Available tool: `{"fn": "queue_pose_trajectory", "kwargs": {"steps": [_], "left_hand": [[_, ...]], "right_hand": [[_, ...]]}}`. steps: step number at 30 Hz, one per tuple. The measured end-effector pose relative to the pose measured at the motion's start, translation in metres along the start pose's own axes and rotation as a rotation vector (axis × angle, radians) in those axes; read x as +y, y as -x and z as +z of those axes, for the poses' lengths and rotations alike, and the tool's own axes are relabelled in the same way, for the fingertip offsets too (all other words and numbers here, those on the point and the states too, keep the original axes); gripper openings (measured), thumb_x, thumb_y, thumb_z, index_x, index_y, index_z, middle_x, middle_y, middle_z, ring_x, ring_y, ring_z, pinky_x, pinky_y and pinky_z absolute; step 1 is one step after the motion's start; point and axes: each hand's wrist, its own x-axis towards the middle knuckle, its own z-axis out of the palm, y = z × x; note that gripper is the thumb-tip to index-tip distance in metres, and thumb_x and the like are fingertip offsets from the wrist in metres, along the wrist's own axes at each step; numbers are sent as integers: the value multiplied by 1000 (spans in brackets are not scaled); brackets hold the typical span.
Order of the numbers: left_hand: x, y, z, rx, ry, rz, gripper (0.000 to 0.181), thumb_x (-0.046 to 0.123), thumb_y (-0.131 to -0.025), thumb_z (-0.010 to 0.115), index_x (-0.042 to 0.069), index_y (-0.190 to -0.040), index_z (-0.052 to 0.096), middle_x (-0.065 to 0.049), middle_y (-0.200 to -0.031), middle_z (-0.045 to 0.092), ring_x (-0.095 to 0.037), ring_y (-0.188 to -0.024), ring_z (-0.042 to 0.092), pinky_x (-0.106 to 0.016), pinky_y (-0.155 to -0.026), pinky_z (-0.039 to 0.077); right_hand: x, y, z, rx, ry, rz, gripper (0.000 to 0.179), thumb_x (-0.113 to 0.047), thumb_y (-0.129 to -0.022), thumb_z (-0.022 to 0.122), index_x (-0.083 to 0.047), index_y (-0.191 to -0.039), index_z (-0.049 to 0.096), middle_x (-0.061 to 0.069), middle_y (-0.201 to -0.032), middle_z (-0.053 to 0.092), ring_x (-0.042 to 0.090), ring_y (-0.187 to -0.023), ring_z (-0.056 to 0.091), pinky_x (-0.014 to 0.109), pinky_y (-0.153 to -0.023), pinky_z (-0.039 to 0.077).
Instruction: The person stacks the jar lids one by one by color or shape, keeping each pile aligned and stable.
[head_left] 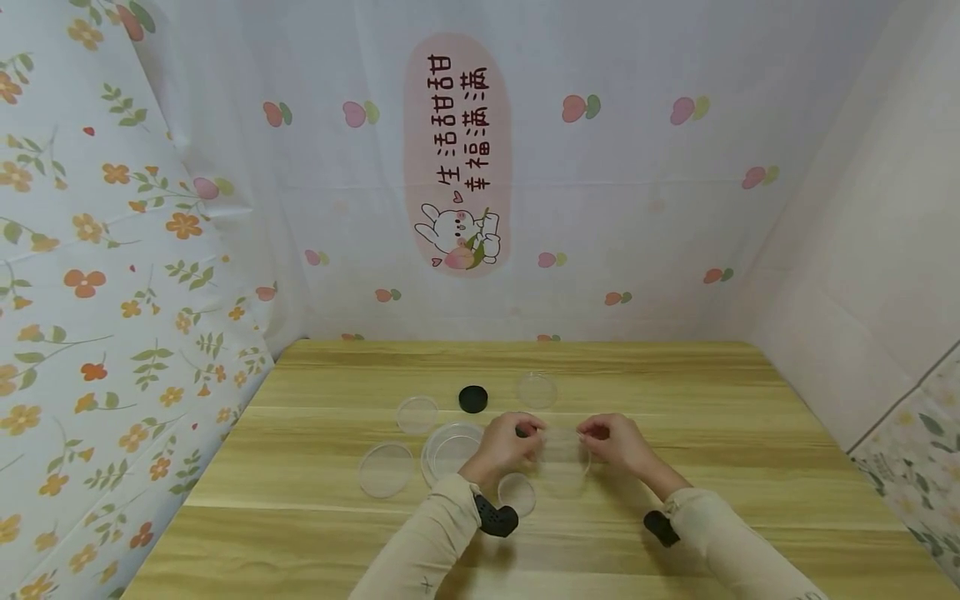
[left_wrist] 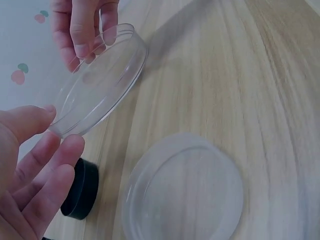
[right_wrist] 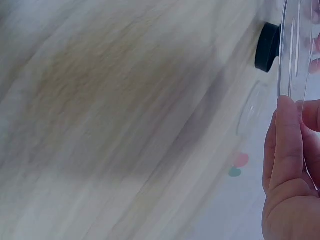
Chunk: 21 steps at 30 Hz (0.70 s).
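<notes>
Both hands hold a clear shallow round dish [head_left: 564,467] between them, raised above the table and blurred in the head view. My left hand [head_left: 510,443] pinches one side of its rim, thumb against fingertips; the left wrist view shows the dish [left_wrist: 102,82] tilted. On the opposite side my right hand [head_left: 617,440] grips the rim between thumb and fingers. Under my left wrist lies a small clear dish [head_left: 517,494]. Left of that hand, larger clear round pieces [head_left: 429,462] lie nested, partly covered by the hand. A black round piece [head_left: 473,399] lies beyond it.
More clear round pieces lie about: one at the left [head_left: 386,471], one behind it [head_left: 417,414] and one at the back [head_left: 537,390]. A second black piece [head_left: 521,432] shows partly behind my left fingers. A printed curtain [head_left: 637,208] hangs behind the wooden table [head_left: 300,533].
</notes>
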Motion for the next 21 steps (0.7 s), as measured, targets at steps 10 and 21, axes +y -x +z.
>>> {"fn": "queue_pose_trajectory", "kwargs": {"steps": [10,21], "left_hand": [[-3,1,-16,25,-64,-14,16,9,-80,62,6,-94,67,1,-71,62,-11,-56,60,-24,-59,46],[-12,6,-41,39,-25,-56,21,4,-77,57,6,-96,67,-1,-75,63,-17,-52,62,-23,-51,47]], "right_hand": [[-10,-14,9,6,-60,-10,13,-1,-80,61,8,-90,64,8,-78,62,14,-68,56,21,-52,47],[-24,-31,24,-47,-133,-5,16,-1,-82,59,8,-95,63,9,-81,62,16,-71,57,24,-55,49]]}}
